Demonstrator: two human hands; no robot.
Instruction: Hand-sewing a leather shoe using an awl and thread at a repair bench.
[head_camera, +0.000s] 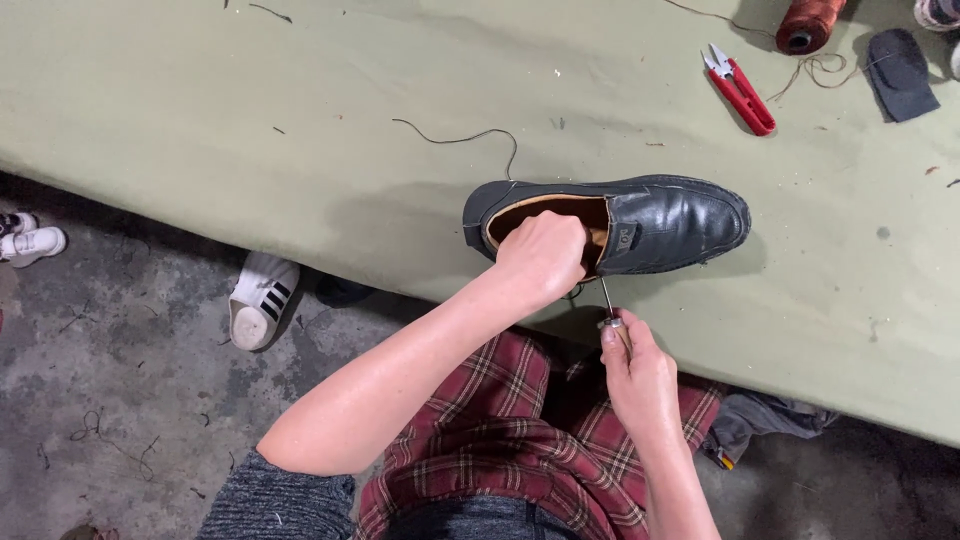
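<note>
Black leather loafer (640, 225) lies on its sole near the edge of the olive-green cloth-covered table (250, 130); left hand (545, 258) reaches inside, fingers hidden. Right hand (638, 375) is clenched round a wooden-handled awl (610, 312), tip lost under the shoe. Grey concrete floor (120, 340) lies below.

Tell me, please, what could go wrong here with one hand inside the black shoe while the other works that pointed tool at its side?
The left hand sits inside the black shoe, right where the awl points; a hard push by the right hand might prick it. The shoe lies near the table edge, so it might slide off. The loose thread behind the heel could snag.
</note>
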